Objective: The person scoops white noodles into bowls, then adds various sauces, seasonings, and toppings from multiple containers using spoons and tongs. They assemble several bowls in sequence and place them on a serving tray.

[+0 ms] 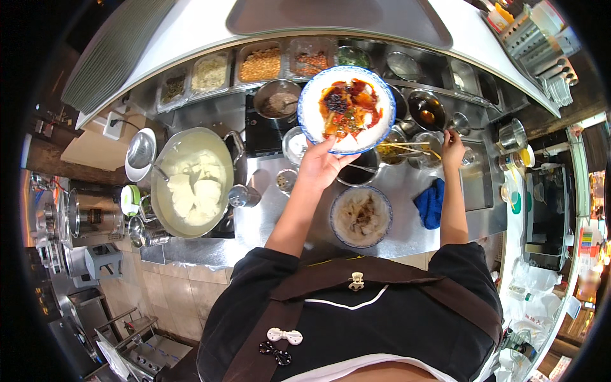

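My left hand (pixel 324 164) holds up a white bowl with a blue patterned rim (pixel 309 112), which contains white food under red-brown sauce (pixel 353 102). Its thumb is at the rim and its fingers are beneath. To the right, my right hand (pixel 453 149) has its fingers drawn together at the handle end of a utensil near a pot of dark liquid (pixel 426 110); whether it grips the handle is hard to tell. A second patterned bowl (pixel 361 216) of pale food with brown sauce stands on the steel counter (pixel 305 229) close to my body.
At the left stands a large pot (pixel 160 210) with white curd blocks in liquid. Trays of peanuts (pixel 260 64) and other toppings line the back. A blue cloth (pixel 429 204) lies near my right forearm. Chopsticks (pixel 405 143) rest across containers; a shaker (pixel 243 196) stands beside the large pot.
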{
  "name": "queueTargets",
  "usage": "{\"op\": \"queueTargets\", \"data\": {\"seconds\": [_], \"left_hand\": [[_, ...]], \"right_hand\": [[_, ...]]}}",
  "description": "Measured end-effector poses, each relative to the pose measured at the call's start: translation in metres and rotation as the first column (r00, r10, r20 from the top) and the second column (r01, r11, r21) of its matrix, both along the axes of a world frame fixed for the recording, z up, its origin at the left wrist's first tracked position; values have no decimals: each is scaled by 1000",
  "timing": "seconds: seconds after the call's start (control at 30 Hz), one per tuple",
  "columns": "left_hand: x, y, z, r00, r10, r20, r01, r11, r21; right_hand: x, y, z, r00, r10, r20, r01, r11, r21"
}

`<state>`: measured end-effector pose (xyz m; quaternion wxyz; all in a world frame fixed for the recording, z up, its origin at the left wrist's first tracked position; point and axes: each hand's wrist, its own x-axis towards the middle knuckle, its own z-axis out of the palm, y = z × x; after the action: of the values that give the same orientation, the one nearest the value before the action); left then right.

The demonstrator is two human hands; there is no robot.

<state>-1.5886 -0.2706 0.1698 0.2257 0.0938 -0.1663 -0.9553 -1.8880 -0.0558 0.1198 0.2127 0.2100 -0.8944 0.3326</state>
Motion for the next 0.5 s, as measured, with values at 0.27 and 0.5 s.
{"op": "queueTargets", "data": {"seconds": [0.27,0.5], "left_hand": [[107,-85,0,949,306,77,-293,945,-146],[190,-150,-2,842,529,106,-516,847,-130]], "right_hand": [[52,-128,63,962,73,-263,76,854,514],[63,-328,40,955,153,253,-295,514,805]]}}
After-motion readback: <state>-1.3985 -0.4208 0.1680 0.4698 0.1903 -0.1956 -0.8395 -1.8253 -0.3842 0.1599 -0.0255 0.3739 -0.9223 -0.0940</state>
